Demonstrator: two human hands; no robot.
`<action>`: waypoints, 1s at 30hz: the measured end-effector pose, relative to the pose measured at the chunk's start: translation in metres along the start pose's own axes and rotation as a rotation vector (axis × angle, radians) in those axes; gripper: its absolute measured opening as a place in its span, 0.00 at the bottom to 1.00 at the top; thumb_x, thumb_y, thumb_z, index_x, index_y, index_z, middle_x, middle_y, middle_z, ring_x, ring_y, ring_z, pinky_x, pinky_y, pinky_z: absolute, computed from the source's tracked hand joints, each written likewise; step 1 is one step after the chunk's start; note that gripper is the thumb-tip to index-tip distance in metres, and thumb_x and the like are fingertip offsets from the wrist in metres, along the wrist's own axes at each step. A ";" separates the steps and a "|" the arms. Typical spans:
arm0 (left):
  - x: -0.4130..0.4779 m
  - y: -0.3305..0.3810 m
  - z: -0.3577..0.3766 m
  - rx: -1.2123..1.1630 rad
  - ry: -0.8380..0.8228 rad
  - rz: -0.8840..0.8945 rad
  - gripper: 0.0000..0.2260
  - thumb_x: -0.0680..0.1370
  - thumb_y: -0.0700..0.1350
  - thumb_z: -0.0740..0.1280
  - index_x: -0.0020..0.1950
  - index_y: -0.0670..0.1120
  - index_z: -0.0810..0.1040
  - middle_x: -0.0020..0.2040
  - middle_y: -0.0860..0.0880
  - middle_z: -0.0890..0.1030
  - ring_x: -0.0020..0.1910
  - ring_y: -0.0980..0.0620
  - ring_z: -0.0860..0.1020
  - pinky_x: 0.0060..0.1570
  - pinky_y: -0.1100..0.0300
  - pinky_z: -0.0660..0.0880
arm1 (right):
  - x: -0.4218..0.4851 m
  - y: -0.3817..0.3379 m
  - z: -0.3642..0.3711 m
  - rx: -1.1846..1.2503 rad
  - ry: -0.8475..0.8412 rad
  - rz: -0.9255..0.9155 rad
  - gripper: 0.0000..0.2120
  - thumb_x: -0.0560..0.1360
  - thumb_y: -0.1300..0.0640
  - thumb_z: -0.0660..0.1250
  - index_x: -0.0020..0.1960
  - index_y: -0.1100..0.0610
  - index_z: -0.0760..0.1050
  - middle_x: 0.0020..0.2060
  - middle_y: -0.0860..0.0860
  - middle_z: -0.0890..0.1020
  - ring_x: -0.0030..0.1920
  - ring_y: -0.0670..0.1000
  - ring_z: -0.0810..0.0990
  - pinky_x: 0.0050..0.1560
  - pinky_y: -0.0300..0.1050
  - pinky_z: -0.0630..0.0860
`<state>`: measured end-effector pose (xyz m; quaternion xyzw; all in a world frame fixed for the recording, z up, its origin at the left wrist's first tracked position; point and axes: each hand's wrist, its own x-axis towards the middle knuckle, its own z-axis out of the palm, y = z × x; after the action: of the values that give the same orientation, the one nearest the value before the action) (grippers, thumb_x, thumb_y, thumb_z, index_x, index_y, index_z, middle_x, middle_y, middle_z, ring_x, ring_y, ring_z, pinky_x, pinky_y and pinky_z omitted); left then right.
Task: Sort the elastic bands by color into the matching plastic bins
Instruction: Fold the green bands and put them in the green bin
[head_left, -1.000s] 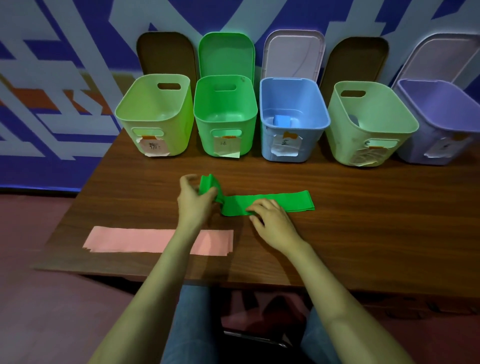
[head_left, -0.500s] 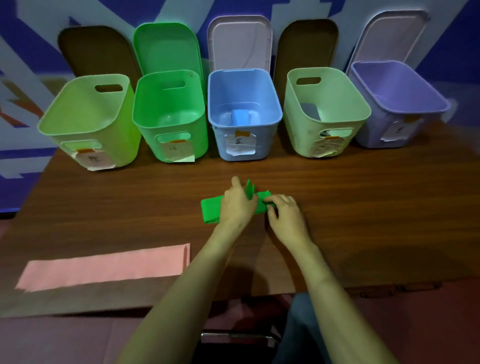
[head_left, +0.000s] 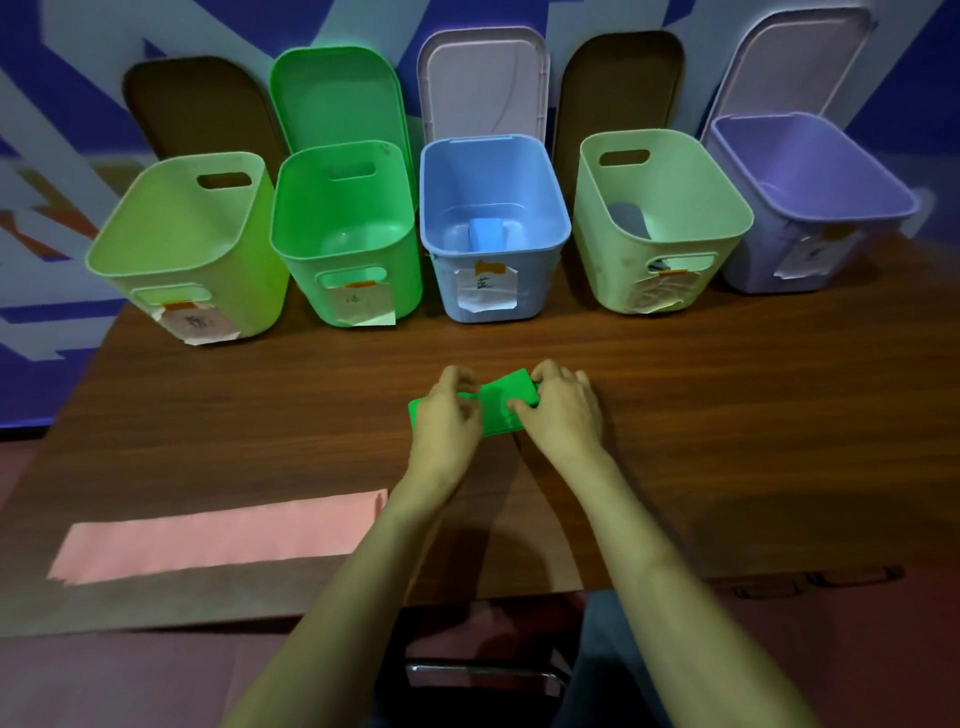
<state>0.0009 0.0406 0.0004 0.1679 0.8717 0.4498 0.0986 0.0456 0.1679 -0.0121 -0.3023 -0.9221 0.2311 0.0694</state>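
Observation:
A bright green elastic band (head_left: 500, 408), folded into a short packet, lies on the wooden table (head_left: 727, 415) in the middle. My left hand (head_left: 445, 421) grips its left end with curled fingers. At the right end, my right hand (head_left: 563, 413) pinches the fold. A pink band (head_left: 218, 538) lies flat at the near left. Along the back stand a yellow-green bin (head_left: 156, 234), a green bin (head_left: 291, 228), a blue bin (head_left: 434, 208) with a folded blue band (head_left: 485, 236) inside, a pale green bin (head_left: 727, 208) and a purple bin (head_left: 883, 182).
Each bin carries a paper label on its front. Lids lean against the blue patterned wall behind the bins. The table's near edge runs just under my forearms, with a chair frame (head_left: 483, 673) and my legs below it.
The long green band has been folded from a strip into a short packet, my hands coming close together over it. The view shifted left, then right, bringing the purple bin fully into sight.

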 end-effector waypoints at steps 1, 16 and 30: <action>-0.003 -0.007 -0.006 0.084 0.087 0.017 0.12 0.72 0.32 0.64 0.54 0.42 0.73 0.52 0.45 0.77 0.51 0.44 0.76 0.53 0.55 0.71 | -0.001 -0.002 0.001 -0.028 0.004 -0.009 0.18 0.73 0.49 0.68 0.59 0.56 0.71 0.55 0.53 0.78 0.59 0.55 0.71 0.57 0.47 0.68; -0.001 -0.039 -0.029 0.202 0.069 -0.433 0.16 0.73 0.50 0.69 0.57 0.46 0.74 0.63 0.42 0.69 0.65 0.41 0.63 0.64 0.51 0.61 | -0.009 -0.043 0.005 -0.086 -0.043 0.066 0.15 0.75 0.56 0.64 0.60 0.59 0.70 0.57 0.56 0.77 0.61 0.58 0.70 0.58 0.49 0.67; -0.002 -0.040 -0.019 0.268 0.074 -0.366 0.15 0.73 0.56 0.68 0.53 0.47 0.77 0.61 0.44 0.69 0.63 0.43 0.64 0.64 0.51 0.60 | -0.013 -0.010 0.001 0.185 0.038 0.181 0.19 0.73 0.62 0.67 0.61 0.58 0.66 0.55 0.58 0.77 0.58 0.60 0.74 0.50 0.48 0.72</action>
<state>-0.0112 0.0039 -0.0212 0.0017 0.9425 0.3106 0.1233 0.0506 0.1526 -0.0079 -0.3810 -0.8643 0.3147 0.0935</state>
